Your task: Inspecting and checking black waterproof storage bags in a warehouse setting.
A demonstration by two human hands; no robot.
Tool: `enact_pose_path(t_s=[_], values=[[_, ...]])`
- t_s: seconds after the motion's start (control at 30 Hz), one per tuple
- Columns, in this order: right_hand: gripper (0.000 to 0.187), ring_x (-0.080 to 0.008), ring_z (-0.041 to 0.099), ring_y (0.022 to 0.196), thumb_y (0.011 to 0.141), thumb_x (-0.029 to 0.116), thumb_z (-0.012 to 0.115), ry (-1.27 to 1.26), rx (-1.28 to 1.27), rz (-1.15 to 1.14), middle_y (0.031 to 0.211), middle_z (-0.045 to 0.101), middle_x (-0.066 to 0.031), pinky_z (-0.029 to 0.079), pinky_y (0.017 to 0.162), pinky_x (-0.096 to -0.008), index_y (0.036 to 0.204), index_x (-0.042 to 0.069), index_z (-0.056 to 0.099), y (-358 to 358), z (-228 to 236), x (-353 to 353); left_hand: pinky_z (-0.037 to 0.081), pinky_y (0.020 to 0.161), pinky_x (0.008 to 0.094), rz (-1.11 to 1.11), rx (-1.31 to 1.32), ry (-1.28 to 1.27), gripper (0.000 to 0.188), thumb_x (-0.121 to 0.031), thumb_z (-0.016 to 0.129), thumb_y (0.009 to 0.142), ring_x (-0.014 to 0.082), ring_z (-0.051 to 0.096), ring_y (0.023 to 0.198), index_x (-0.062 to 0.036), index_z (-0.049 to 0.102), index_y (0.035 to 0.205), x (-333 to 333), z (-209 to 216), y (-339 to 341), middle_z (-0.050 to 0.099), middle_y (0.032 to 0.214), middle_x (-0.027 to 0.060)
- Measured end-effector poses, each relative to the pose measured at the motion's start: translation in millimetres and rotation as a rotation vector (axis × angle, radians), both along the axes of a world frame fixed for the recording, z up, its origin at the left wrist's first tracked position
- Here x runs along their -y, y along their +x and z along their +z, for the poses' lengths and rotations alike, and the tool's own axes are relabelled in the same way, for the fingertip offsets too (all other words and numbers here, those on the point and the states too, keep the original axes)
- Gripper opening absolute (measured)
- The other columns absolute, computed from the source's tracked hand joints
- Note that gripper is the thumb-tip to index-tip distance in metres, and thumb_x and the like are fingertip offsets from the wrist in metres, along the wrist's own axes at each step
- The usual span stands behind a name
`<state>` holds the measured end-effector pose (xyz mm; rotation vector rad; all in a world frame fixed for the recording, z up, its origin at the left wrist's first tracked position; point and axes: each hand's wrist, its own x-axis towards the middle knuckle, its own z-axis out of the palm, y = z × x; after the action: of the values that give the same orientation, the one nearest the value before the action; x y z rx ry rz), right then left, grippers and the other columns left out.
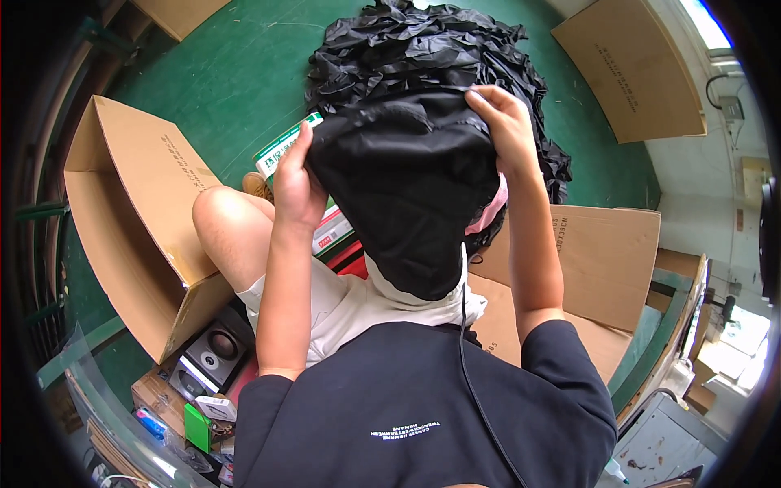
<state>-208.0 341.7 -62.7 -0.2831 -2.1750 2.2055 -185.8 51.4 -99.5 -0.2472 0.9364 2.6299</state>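
Between both hands a piece of black fabric (399, 179), shaped like a cover or garment, is stretched out over my lap. My left hand (299, 183) grips its left edge, thumb up. At the upper right corner my right hand (504, 126) pinches the edge between thumb and fingers. The lower end of the cloth narrows and hangs over my white shorts (333, 313). Beyond it lies a large heap of crumpled black fabric (415, 49) on the floor. A bit of pink material (490, 210) shows beside the cloth, partly hidden.
An open cardboard box (154, 163) stands at my left, with a speaker (215, 350) and small packages near it. Another carton (602, 252) is at my right. Flattened cardboard (630, 69) leans at the far right. A white-green box (285, 146) lies on the green floor (220, 73).
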Motion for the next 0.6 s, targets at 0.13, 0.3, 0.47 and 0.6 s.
enact_pose_path(t_s=[0.13, 0.3, 0.47, 0.6], values=[[0.02, -0.0103, 0.062, 0.08, 0.085, 0.014, 0.071, 0.146, 0.027, 0.069, 0.089, 0.069, -0.0064, 0.048, 0.076, -0.0236, 0.097, -0.002, 0.069, -50, -5, 12, 0.049, 0.095, 0.0363, 0.042, 0.108, -0.038, 0.035, -0.03, 0.049, 0.1, 0.0228, 0.065, 0.102, -0.0016, 0.066, 0.109, 9, -21, -31, 0.069, 0.109, 0.0121], [0.014, -0.0084, 0.062, 0.075, 0.087, 0.01, 0.068, 0.233, 0.176, 0.212, 0.086, 0.069, -0.0043, 0.049, 0.071, -0.0209, 0.096, 0.0, 0.07, -92, -64, 0, 0.049, 0.092, 0.0332, 0.241, 0.154, -0.24, 0.034, -0.024, 0.052, 0.099, 0.0209, 0.064, 0.1, 0.0042, 0.062, 0.114, -2, -70, -22, 0.065, 0.114, 0.0123], [0.014, -0.0095, 0.062, 0.073, 0.084, 0.009, 0.07, 0.006, 0.255, 0.252, 0.084, 0.069, -0.0047, 0.05, 0.072, -0.0223, 0.094, -0.001, 0.07, -77, -74, -7, 0.045, 0.094, 0.0296, 0.245, 0.119, -0.413, 0.034, -0.022, 0.049, 0.101, 0.0173, 0.06, 0.104, 0.0042, 0.06, 0.12, -12, -76, 22, 0.063, 0.119, 0.0112], [0.019, -0.0104, 0.063, 0.079, 0.084, 0.006, 0.068, -0.035, 0.234, 0.185, 0.09, 0.069, -0.0064, 0.05, 0.076, -0.0223, 0.1, -0.003, 0.067, -53, -64, -11, 0.046, 0.095, 0.0297, 0.268, 0.106, -0.347, 0.035, -0.022, 0.049, 0.101, 0.0186, 0.061, 0.104, 0.0045, 0.058, 0.121, -14, -70, 37, 0.063, 0.12, 0.0105]])
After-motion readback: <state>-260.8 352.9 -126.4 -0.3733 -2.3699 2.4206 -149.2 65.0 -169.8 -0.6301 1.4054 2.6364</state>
